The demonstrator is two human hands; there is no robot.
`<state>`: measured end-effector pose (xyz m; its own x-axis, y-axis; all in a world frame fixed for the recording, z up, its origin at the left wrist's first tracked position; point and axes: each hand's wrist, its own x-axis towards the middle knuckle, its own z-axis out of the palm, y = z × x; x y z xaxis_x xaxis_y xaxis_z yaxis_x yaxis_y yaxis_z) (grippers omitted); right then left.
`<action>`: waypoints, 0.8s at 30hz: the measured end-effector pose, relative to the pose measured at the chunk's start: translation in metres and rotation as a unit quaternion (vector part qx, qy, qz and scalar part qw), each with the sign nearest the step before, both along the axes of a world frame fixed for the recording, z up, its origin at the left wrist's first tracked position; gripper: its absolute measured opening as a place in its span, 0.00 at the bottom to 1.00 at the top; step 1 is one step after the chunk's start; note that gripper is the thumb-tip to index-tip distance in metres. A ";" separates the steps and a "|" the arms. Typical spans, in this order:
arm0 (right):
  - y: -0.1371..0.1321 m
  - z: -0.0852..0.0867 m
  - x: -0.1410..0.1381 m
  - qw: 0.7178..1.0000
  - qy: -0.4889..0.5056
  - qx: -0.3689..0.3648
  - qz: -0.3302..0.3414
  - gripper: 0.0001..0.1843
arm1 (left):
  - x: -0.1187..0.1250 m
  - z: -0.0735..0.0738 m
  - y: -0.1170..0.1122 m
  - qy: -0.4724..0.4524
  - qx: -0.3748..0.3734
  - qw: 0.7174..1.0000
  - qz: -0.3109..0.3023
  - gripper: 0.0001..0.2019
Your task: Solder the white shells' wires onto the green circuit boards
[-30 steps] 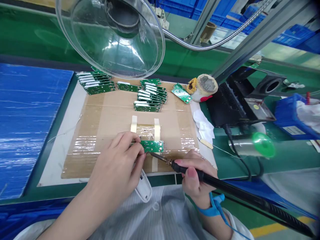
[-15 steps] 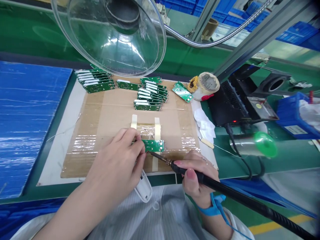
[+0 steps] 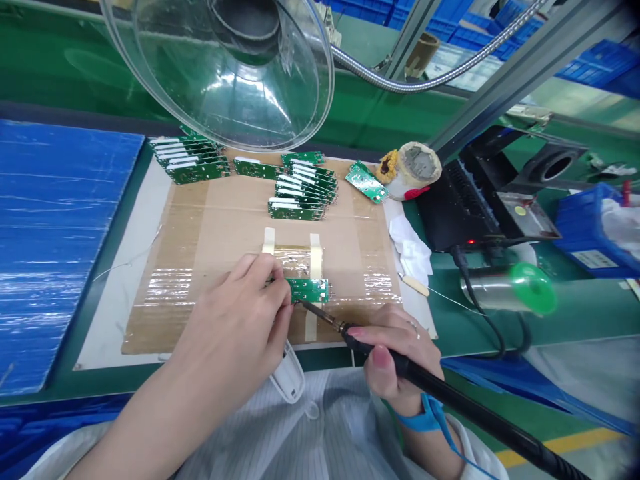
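Observation:
A small green circuit board point(image 3: 309, 290) lies on a taped cardboard mat point(image 3: 220, 227) at the bench's front. My left hand point(image 3: 235, 333) rests on the mat with its fingers pinched at the board's left end. My right hand point(image 3: 395, 357) is closed round the black handle of a soldering iron point(image 3: 430, 390). The iron's tip touches the board's lower left edge, just beside my left fingertips. Whether the left fingers also hold solder wire is too small to tell.
Stacks of green boards point(image 3: 300, 190) and another stack point(image 3: 193, 160) lie at the mat's far edge. A clear dome hood point(image 3: 225, 67) hangs above. A black soldering station point(image 3: 480, 200), a solder spool point(image 3: 510, 290), a tip-cleaner pot point(image 3: 413, 170), white cloth point(image 3: 410, 250) and a blue bin point(image 3: 595, 233) stand at right. Blue sheet point(image 3: 55, 233) lies left.
My right hand has slid slightly toward me with the iron. The tip stays at the board's lower left edge. My left hand has hardly moved.

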<state>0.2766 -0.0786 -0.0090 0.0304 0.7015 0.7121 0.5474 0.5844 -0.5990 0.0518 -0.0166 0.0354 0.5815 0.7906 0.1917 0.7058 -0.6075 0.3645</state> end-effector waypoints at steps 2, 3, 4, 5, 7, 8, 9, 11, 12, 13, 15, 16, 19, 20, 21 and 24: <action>-0.002 -0.003 0.004 1.000 0.017 -0.004 -0.018 0.13 | 0.001 0.000 0.001 0.001 0.005 1.000 -0.002 0.14; -0.003 -0.004 0.006 0.999 0.031 -0.010 -0.025 0.12 | 0.002 0.001 0.001 0.002 0.009 1.000 -0.003 0.14; -0.003 -0.005 0.008 0.998 0.048 -0.017 -0.033 0.12 | 0.003 0.001 0.002 0.002 0.012 1.000 -0.003 0.13; -0.004 -0.005 0.009 0.997 0.062 -0.026 -0.041 0.12 | 0.004 0.001 0.002 0.004 0.014 1.000 -0.002 0.13; -0.006 -0.005 0.010 0.994 0.081 -0.054 -0.047 0.12 | 0.003 0.003 0.001 0.009 0.014 1.000 -0.004 0.13; -0.006 -0.003 0.010 0.993 0.085 -0.076 -0.045 0.11 | 0.001 0.004 0.000 0.012 0.018 1.000 -0.004 0.14; -0.006 -0.002 0.011 0.991 0.086 -0.094 -0.047 0.11 | -0.003 0.004 -0.003 0.013 0.026 1.000 0.001 0.13; -0.001 0.003 0.016 0.987 0.079 -0.125 -0.058 0.13 | -0.012 0.003 -0.010 0.003 0.039 0.999 0.031 0.11; 0.003 0.006 0.021 0.986 0.073 -0.135 -0.068 0.15 | -0.018 0.001 -0.015 -0.011 0.032 0.998 0.050 0.10; 0.010 0.008 0.026 0.984 0.062 -0.146 -0.078 0.16 | -0.023 -0.002 -0.018 -0.033 0.011 0.997 0.063 0.11; 0.030 0.014 0.038 0.982 0.023 -0.167 -0.087 0.20 | -0.033 -0.009 -0.022 -0.100 -0.054 0.992 0.056 0.15; 0.043 0.017 0.044 0.980 -0.006 -0.177 -0.087 0.23 | -0.037 -0.012 -0.021 -0.135 -0.087 0.986 0.040 0.17; 0.087 0.025 0.057 0.977 -0.089 -0.172 -0.091 0.27 | -0.050 -0.008 0.002 -0.203 -0.159 0.966 -0.013 0.17; 0.100 0.027 0.058 0.977 -0.101 -0.167 -0.090 0.26 | -0.057 -0.001 0.015 -0.203 -0.180 0.962 -0.032 0.15; 0.113 0.029 0.058 0.977 -0.106 -0.162 -0.089 0.25 | -0.066 0.010 0.032 -0.195 -0.197 0.960 -0.044 0.13; 0.140 0.034 0.050 0.980 -0.108 -0.143 -0.084 0.22 | -0.104 0.054 0.091 -0.106 -0.213 0.971 -0.036 0.13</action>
<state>0.3269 0.0611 0.0246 0.0333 0.8714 0.4895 0.7532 0.3000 -0.5854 -0.0524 0.0742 0.0890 0.6219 0.7828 -0.0219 0.5487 -0.4156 0.7254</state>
